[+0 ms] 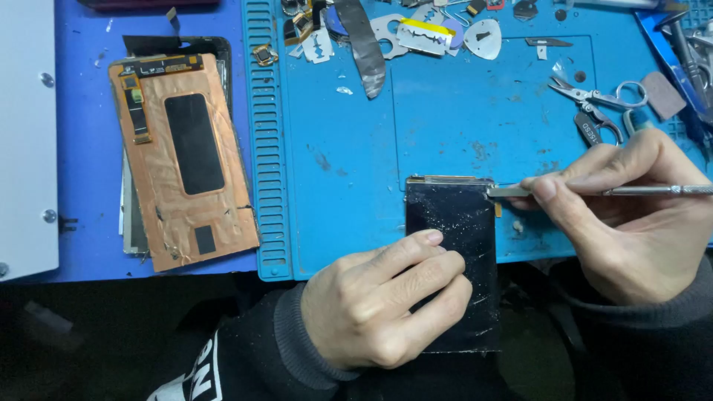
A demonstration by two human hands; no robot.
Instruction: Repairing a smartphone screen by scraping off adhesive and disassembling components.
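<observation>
A black phone screen panel [460,223] with white scratches and debris lies at the front edge of the blue work mat [349,171], partly overhanging it. My left hand [379,301] presses down on the panel's lower left part with fingers curled over it. My right hand [631,215] grips a thin metal scraper tool [631,191]; its flat tip touches the panel's upper right corner.
A copper-backed display assembly [182,160] lies to the left on the blue table. Scissors [594,96], razor blades [423,33], picks and small metal parts crowd the mat's far edge. A white panel [26,134] stands at far left.
</observation>
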